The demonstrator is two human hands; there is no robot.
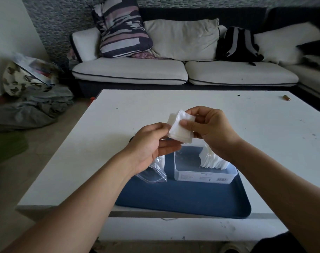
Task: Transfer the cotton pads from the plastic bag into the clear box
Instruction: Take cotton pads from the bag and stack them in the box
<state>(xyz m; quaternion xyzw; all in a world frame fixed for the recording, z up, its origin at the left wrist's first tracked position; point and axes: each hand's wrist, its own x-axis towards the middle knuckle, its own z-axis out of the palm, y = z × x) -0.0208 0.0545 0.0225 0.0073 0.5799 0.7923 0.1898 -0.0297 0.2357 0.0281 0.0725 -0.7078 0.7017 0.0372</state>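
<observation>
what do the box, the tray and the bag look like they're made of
Clear box: apparently rigid translucent plastic; the tray's blue shows through its walls.
Tray: probably moulded plastic, dark blue and matte, with a rounded raised rim.
Plastic bag: thin, glossy clear film with creases and a zip-style strip.

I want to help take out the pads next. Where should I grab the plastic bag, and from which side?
Grab the plastic bag by its open zip edge, the near end that lies flat on the blue tray. Come from the left, since the clear box stands close on its right. The bag is thin and floppy, so pinching the stiffer zip strip should probably hold best.
</observation>
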